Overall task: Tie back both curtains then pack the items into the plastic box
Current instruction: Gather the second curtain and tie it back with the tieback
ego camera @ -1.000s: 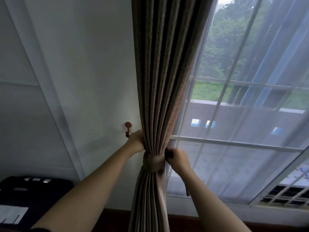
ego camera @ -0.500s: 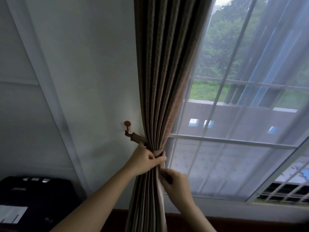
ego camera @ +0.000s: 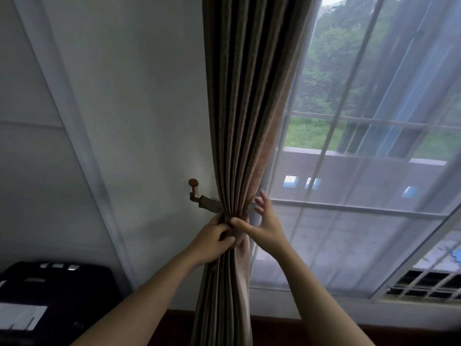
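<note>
We are holding the brown curtain (ego camera: 239, 121) gathered beside the white wall (ego camera: 139, 121), at the left edge of the window (ego camera: 354, 207). Our left hand (ego camera: 212, 242) is curling its fingers round the bunched folds at the waist, pinching them. Our right hand (ego camera: 264, 226) is lying spread, its thumb pressing the front of the bunch just beside the left hand, its fingers straight and fanned against the sheer curtain (ego camera: 336, 245). The tieback (ego camera: 210, 203) is running from the wooden hook (ego camera: 193, 189) into the folds. A black case (ego camera: 50, 290) is sitting low at the left.
</note>
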A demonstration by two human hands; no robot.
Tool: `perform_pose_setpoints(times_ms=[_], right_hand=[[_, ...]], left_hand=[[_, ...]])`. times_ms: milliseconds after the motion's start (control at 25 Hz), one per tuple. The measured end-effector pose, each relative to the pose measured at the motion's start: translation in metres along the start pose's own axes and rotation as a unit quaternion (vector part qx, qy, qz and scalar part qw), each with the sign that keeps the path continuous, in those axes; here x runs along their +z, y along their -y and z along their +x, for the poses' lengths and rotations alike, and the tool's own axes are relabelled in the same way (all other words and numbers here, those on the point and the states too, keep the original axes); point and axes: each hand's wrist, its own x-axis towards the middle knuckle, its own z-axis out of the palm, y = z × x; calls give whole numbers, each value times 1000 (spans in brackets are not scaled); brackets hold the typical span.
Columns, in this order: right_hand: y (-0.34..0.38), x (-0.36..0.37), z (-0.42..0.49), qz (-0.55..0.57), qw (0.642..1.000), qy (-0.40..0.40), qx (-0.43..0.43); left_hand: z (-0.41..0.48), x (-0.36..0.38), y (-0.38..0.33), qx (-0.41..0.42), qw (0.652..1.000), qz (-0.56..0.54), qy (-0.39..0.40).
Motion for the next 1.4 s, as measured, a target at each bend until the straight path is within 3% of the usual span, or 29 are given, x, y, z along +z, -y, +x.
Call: perform_pose_setpoints(times_ms=[120, 320, 400, 520, 600, 680, 840, 1040, 1200, 1320, 1400], right_hand=[[15, 23, 30, 1, 999, -51, -7], [-1, 34, 44, 4, 990, -137, 5], [-1, 41, 47, 9, 988, -153, -6], [7, 55, 51, 2, 980, -197, 0], [13, 64, 55, -11, 974, -228, 15], [18, 73, 58, -31, 968, -247, 27], [27, 90, 66, -66, 959, -270, 55], [34, 100, 69, -74, 954, -286, 53], [29, 101, 68, -64, 970, -232, 40], [2, 96, 46, -25, 983, -183, 17], [-25, 99, 20, -33, 977, -205, 42]], left_hand=[[-8, -5, 16, 31, 998, -44, 23], [-15, -39, 59, -7, 980, -187, -69], [-7, -46, 69, -65, 939, -317, -118], [22, -37, 74, -149, 840, -466, -234], [42, -30, 68, -192, 766, -534, -301], [58, -28, 63, -236, 733, -529, -356], [73, -31, 65, -288, 792, -354, -405], [83, -37, 81, -278, 880, -188, -336], [81, -41, 94, -315, 896, -173, -262], [79, -46, 109, -292, 908, -186, -235], [82, -49, 126, -254, 925, -187, -215]])
